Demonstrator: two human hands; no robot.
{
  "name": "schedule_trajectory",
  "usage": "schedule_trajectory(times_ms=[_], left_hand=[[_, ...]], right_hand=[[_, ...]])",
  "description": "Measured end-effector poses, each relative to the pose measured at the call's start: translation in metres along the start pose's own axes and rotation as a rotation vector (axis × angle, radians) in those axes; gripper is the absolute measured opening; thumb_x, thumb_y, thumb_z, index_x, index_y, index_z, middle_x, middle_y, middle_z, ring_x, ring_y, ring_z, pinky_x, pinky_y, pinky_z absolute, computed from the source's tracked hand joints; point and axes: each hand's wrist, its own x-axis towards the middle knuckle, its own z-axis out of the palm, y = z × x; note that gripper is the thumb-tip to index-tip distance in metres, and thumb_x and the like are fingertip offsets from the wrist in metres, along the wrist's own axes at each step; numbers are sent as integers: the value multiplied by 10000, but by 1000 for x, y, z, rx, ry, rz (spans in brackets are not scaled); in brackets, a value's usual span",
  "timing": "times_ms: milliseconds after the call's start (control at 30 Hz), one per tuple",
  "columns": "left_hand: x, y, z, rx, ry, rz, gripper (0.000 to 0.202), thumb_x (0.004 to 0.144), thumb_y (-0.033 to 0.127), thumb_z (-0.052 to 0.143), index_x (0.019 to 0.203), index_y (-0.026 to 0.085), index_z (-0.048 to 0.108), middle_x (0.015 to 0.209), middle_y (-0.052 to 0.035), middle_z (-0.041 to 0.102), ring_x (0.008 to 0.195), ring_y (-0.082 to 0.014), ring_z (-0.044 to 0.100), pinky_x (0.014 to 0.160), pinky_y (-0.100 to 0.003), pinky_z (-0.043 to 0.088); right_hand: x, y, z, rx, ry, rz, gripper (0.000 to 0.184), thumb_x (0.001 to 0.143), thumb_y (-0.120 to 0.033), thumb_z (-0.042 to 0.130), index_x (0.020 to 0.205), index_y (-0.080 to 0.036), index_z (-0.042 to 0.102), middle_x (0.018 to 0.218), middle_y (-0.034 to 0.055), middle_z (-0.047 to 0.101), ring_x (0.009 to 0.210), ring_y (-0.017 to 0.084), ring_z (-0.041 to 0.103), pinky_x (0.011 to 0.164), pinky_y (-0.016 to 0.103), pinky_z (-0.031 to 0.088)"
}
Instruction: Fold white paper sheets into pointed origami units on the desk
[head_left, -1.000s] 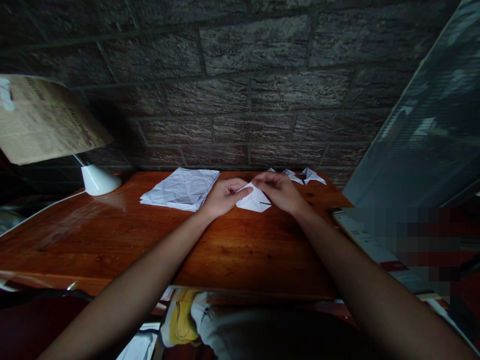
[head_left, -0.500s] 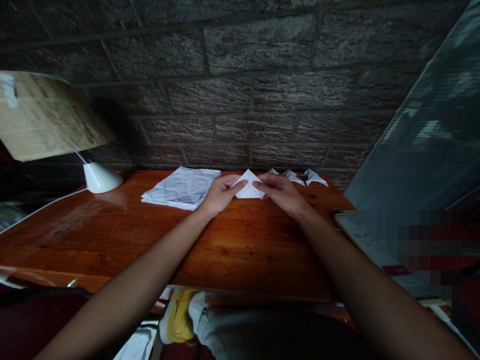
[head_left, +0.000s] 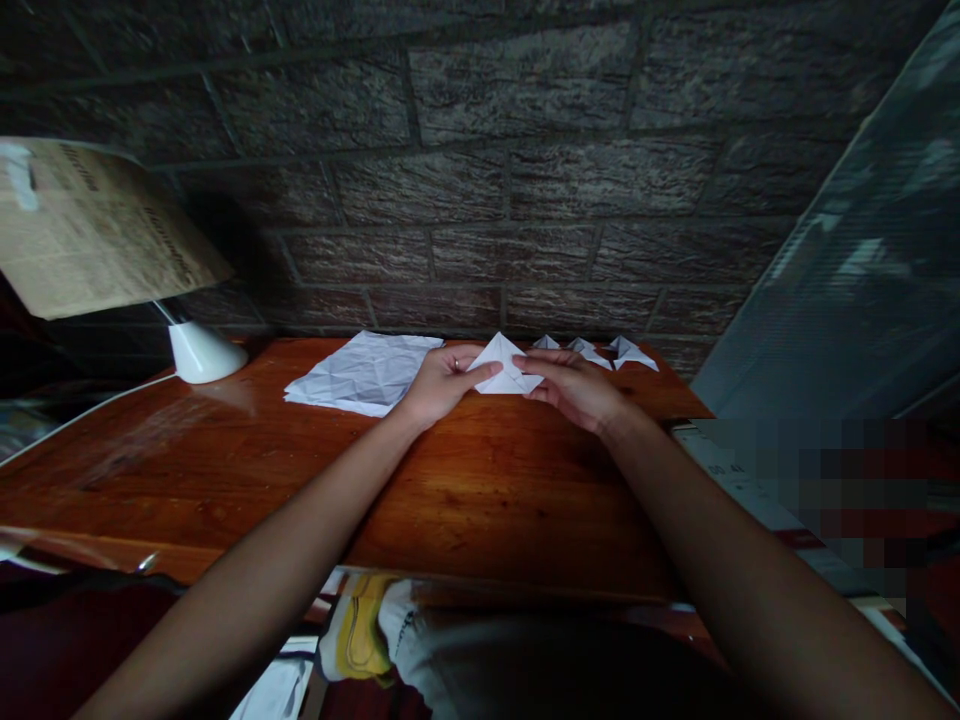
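A small folded white paper piece, triangular with its point up, is held between both hands above the far part of the wooden table. My left hand pinches its left side with thumb and fingers; a ring shows on one finger. My right hand grips its right side, fingers curled over the edge. A creased stack of white paper sheets lies just left of my left hand.
Three small folded paper pieces sit at the table's back edge by the brick wall. A white lamp base and paper shade stand at the left. A blurred object lies at the right.
The folded paper was lifted from flat on the table and turned upright with its point up; both hands rose slightly toward the wall and kept their hold.
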Motion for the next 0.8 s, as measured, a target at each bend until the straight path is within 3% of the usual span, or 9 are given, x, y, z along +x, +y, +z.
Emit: schedule_trajectory(times_ms=[233,567,800], left_hand=[[-1,-2,1,32,-42,24,320,704,398,807,893,144,763,865,-54,769,738,-156,661,715,-275,507],[0,0,0,39,-34,3,329,680,409,821,864,143,763,822,-41,759,714,-150,644,695,-262,489],[0,-6,-2,27,-99,4,322,711,406,799,886,138,759,851,-59,762,736,-165,660,710,-276,489]], right_hand=[[-1,3,-4,109,-83,92,279,625,-378,883,813,-209,765,833,18,749,783,128,658,749,258,534],[2,6,-2,-8,-51,-41,292,664,-408,846,881,-225,776,827,8,748,727,122,636,746,287,505],[5,7,-7,-128,-68,-93,295,639,-425,843,820,-204,767,785,8,733,683,128,608,705,292,474]])
